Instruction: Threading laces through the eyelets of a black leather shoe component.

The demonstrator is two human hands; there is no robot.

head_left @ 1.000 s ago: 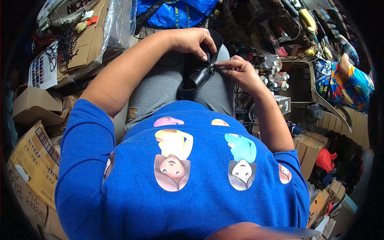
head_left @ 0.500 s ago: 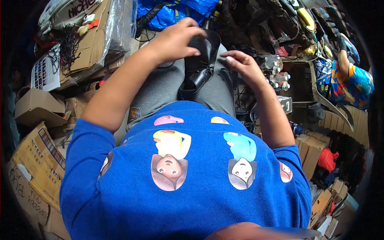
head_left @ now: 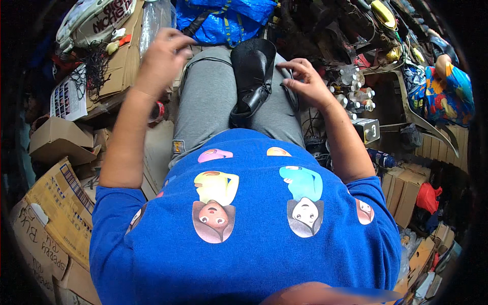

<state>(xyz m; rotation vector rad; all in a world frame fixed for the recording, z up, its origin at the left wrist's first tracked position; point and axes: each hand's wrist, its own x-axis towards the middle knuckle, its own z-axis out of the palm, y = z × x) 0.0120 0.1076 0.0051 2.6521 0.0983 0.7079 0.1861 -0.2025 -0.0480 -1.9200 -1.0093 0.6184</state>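
A black leather shoe rests between my thighs, its broad dark rounded part toward my knees and a thin lace or cord across its middle. My left hand is raised left of my left knee, away from the shoe; it is slightly blurred, its fingers loosely bent and apart, and I see nothing held in it. Over my right thigh, just right of the shoe, hovers my right hand, thumb and forefinger apart with nothing visible between them. A dark strap-like loop lies on the thigh below it.
A blue bag lies beyond my knees. Cardboard and tangled black cords are at the left, above an open box. Several small clear bottles stand right of my leg, near a metal can. A person in a colourful shirt is at far right.
My left hand has swung left, away from above the shoe. My right hand stays near the shoe, and its thumb and forefinger have spread. The shoe remains on my lap.
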